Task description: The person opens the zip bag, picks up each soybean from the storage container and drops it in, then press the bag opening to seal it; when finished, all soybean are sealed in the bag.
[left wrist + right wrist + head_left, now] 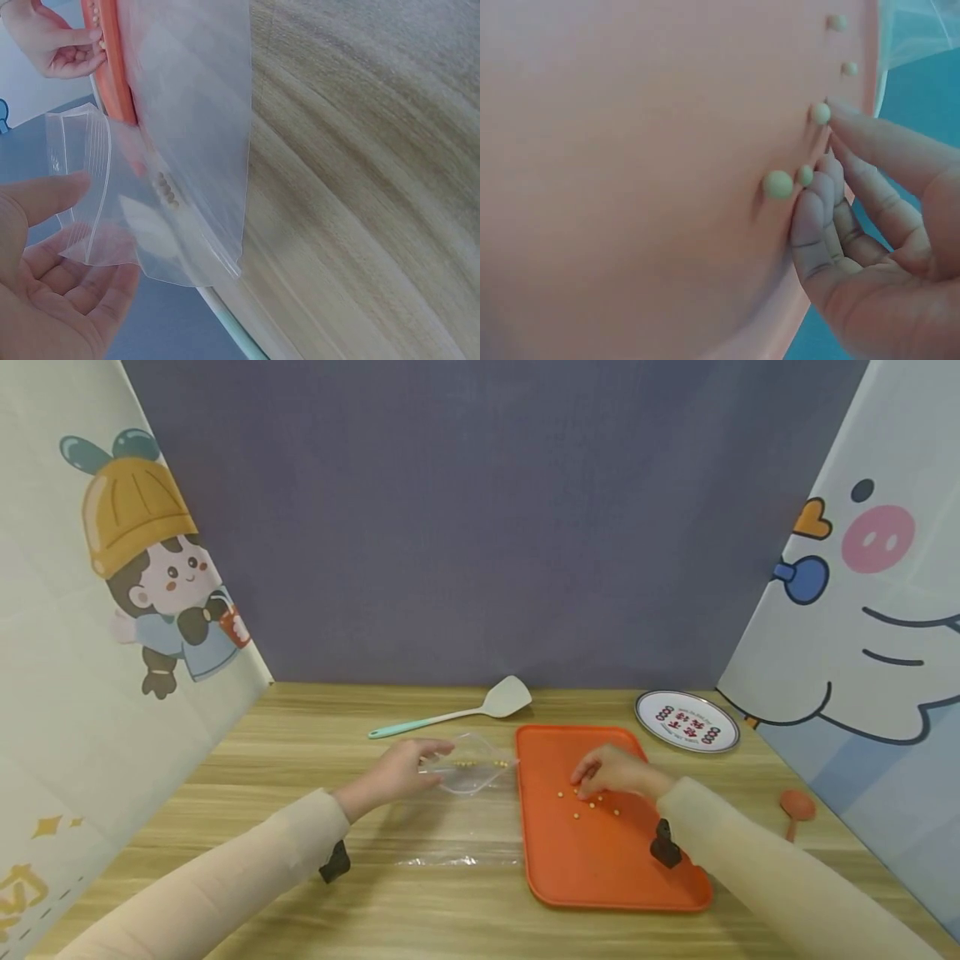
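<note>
My left hand (401, 770) holds a clear zip-lock bag (468, 781) by its mouth, thumb on one side and fingers showing through the plastic on the other. Inside the bag lie several soybeans (165, 189). Over the orange tray (600, 877), my right hand (618, 770) is lowered with thumb and index fingertips close together at a pale soybean (820, 113), which they appear to pinch. More soybeans (576, 816) are scattered on the tray around these fingertips; one small bean (805, 176) sits against the other curled fingers.
Behind the bag lies a spatula (506, 697) with a mint handle. A white oval plate (686, 721) with red lettering stands beyond the tray's right corner. At the far right is an orange-red spoon (797, 806). Printed panels and a dark backdrop (495, 527) enclose the wooden table (420, 918).
</note>
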A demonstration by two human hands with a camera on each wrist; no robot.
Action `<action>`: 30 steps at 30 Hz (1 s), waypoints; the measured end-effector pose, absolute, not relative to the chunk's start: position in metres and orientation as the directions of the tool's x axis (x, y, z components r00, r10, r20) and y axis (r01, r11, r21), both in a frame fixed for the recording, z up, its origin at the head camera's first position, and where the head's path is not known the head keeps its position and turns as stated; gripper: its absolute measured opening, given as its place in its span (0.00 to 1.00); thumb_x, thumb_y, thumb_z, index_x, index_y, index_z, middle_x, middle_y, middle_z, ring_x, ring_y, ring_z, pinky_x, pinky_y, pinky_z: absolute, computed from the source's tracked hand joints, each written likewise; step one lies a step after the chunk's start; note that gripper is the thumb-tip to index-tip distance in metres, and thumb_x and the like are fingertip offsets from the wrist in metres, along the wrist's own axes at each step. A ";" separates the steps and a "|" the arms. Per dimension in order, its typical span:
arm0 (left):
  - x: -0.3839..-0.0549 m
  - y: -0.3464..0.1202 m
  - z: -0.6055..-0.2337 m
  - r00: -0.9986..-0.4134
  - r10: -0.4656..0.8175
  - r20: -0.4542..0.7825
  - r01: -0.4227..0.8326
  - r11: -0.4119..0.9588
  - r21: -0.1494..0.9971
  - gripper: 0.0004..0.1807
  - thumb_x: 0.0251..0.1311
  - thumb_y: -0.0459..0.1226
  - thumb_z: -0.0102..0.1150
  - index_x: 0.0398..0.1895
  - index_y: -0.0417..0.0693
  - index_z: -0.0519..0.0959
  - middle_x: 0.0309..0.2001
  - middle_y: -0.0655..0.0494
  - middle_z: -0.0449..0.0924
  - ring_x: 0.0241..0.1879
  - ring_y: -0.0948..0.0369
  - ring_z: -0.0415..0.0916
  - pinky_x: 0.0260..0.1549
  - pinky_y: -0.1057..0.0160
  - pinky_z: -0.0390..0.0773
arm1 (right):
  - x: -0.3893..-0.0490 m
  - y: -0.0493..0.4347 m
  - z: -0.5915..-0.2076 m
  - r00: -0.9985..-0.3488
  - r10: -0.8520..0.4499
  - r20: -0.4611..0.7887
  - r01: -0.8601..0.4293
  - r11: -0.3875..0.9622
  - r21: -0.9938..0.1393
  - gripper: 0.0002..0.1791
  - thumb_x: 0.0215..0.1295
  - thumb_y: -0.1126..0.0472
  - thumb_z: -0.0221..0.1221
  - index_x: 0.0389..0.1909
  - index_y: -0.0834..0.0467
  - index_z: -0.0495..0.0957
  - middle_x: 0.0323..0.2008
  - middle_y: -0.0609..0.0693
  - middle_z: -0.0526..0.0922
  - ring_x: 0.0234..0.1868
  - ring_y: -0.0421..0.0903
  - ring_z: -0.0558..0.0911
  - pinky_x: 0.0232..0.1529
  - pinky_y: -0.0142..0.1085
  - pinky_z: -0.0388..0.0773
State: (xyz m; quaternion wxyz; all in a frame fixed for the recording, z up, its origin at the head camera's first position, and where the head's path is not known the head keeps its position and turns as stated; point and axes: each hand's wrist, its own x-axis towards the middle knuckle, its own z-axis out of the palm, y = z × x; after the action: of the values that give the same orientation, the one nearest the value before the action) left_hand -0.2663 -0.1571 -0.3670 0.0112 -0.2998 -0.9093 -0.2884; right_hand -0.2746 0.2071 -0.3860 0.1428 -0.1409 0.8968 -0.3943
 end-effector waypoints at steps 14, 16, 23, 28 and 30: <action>-0.265 -0.158 -0.365 -0.812 0.552 0.190 0.561 0.647 0.517 0.27 0.55 0.31 0.65 0.60 0.37 0.74 0.57 0.43 0.79 0.52 0.46 0.78 0.54 0.49 0.79 | -0.273 0.206 -0.387 -0.960 -0.258 -0.106 -0.093 0.654 -0.751 0.06 0.53 0.70 0.67 0.32 0.68 0.84 0.25 0.53 0.86 0.23 0.41 0.80 0.27 0.36 0.83; -0.265 -0.158 -0.365 -0.814 0.549 0.188 0.556 0.646 0.522 0.27 0.55 0.31 0.65 0.60 0.37 0.74 0.57 0.43 0.79 0.52 0.47 0.78 0.55 0.50 0.79 | -0.273 0.206 -0.385 -0.966 -0.236 -0.111 -0.065 0.631 -0.773 0.06 0.55 0.71 0.65 0.33 0.70 0.82 0.25 0.54 0.86 0.24 0.42 0.81 0.29 0.37 0.84; -0.265 -0.157 -0.366 -0.818 0.544 0.189 0.554 0.652 0.518 0.27 0.55 0.31 0.65 0.60 0.38 0.74 0.57 0.43 0.79 0.53 0.47 0.77 0.55 0.49 0.78 | -0.279 0.203 -0.372 -0.970 -0.231 -0.080 -0.080 0.608 -0.790 0.11 0.58 0.70 0.62 0.40 0.72 0.81 0.28 0.54 0.86 0.27 0.42 0.82 0.33 0.38 0.84; -0.264 -0.157 -0.364 -0.821 0.539 0.188 0.548 0.653 0.523 0.27 0.55 0.30 0.65 0.60 0.38 0.74 0.57 0.43 0.79 0.53 0.47 0.77 0.55 0.49 0.78 | -0.282 0.195 -0.356 -0.967 -0.246 -0.065 -0.097 0.590 -0.801 0.14 0.63 0.65 0.61 0.45 0.71 0.80 0.35 0.57 0.87 0.31 0.43 0.84 0.38 0.39 0.84; -0.264 -0.157 -0.363 -0.822 0.538 0.188 0.547 0.652 0.525 0.27 0.55 0.30 0.65 0.60 0.38 0.74 0.57 0.43 0.79 0.53 0.47 0.77 0.55 0.49 0.78 | -0.282 0.190 -0.349 -0.966 -0.251 -0.053 -0.106 0.580 -0.807 0.14 0.63 0.64 0.61 0.45 0.70 0.81 0.37 0.58 0.87 0.33 0.45 0.84 0.41 0.42 0.84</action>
State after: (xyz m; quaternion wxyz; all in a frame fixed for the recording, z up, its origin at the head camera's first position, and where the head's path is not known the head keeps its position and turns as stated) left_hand -0.2639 -0.1567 -0.3633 0.0078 -0.2986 -0.9087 -0.2917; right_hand -0.2819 0.1895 -0.3491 0.0811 -0.1010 0.8852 -0.4467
